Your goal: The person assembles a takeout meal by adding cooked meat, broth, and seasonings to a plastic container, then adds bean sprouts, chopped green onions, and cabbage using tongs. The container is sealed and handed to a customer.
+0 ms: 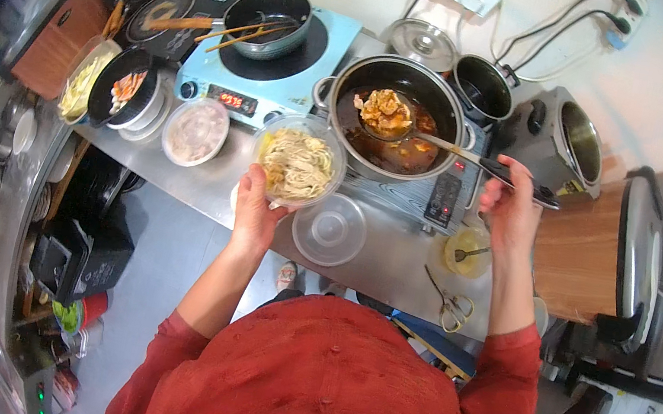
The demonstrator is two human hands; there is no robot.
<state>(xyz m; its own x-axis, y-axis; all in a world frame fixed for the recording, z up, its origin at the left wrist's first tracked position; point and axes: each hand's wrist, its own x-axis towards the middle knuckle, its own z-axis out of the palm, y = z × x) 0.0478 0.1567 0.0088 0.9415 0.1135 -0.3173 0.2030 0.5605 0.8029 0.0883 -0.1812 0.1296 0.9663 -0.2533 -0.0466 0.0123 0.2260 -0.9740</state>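
My left hand (255,216) is closed on a round clear plastic bowl (333,179), tilted slightly. Pale noodle-like strips (295,164) fill the bowl. The fingers of my right hand (516,207) are wrapped round the black handle of a metal ladle (451,147). Brown saucy chunks (385,114) heap up in the ladle's scoop, held above a large steel pot (330,123) of dark reddish-brown broth (396,159). The noodle bowl is just left of the pot and in front of it. A clear round plastic lid (328,229) lies on the counter right of my left hand.
A blue induction cooker (197,69) carries a pan (275,47) with chopsticks across it. A bowl of pale pink pieces (196,133) stands in front. Scissors (452,306) and a small yellowish bowl (467,252) lie near the counter's edge. Wood-panelled cookers (584,241) flank the right.
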